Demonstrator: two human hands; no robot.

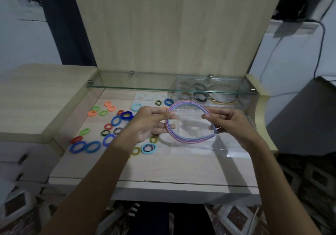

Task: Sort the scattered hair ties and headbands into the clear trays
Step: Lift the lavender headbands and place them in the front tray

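**Holding a striped headband over the clear tray**

Holding a pink, purple and blue striped headband [189,140] in the air, I have both hands on it, just above the large clear tray [234,143] at the right of the wooden desk [163,169]. My left hand [152,123] pinches the band's left side between thumb and fingertips, the other fingers loosely spread below. My right hand [231,122] curls around the band's right side, pinching near one of its ends. The band forms an open loop between the two hands.

Behind it, under a glass shelf [163,86], a smaller clear tray [209,92] already holds several dark and gold hair ties and a gold headband. To the left, loose hair ties [91,146] in blue, green, orange, red and yellow lie scattered across the desk, well apart from the trays.
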